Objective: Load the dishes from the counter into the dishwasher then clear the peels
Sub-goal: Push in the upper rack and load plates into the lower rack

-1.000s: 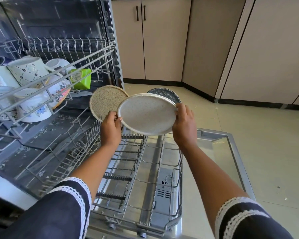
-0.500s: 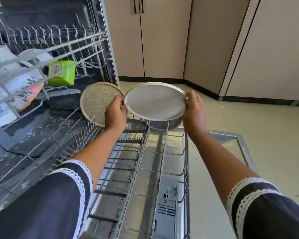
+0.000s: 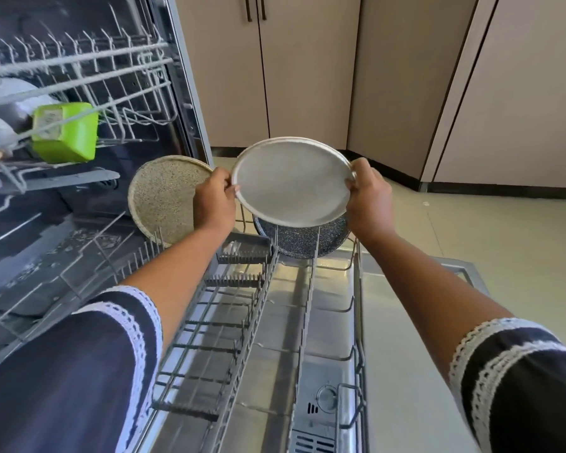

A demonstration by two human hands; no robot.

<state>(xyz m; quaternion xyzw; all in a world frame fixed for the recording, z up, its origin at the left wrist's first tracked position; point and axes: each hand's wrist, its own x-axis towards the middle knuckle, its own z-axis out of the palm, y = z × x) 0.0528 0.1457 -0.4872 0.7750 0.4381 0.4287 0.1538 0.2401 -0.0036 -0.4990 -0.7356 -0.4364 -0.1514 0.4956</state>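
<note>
I hold a pale speckled plate (image 3: pixel 291 181) over the far end of the pulled-out lower rack (image 3: pixel 242 322). My left hand (image 3: pixel 213 201) grips its left rim and my right hand (image 3: pixel 368 199) grips its right rim. The plate tilts with its face toward me. Right beneath it a dark speckled plate (image 3: pixel 303 238) stands in the rack's tines. A beige speckled plate (image 3: pixel 164 197) stands upright in the rack to the left, partly behind my left hand.
The upper rack (image 3: pixel 79 80) juts out at the left with a green container (image 3: pixel 64 132) and white crockery in it. The open dishwasher door (image 3: pixel 406 371) lies flat below. Beige cabinets (image 3: pixel 307 67) and a tiled floor (image 3: pixel 504 237) lie beyond.
Both hands have kept their grip and lifted the pale plate slightly, tilting its face more toward me above the dark plate. The camera has moved closer and to the right.
</note>
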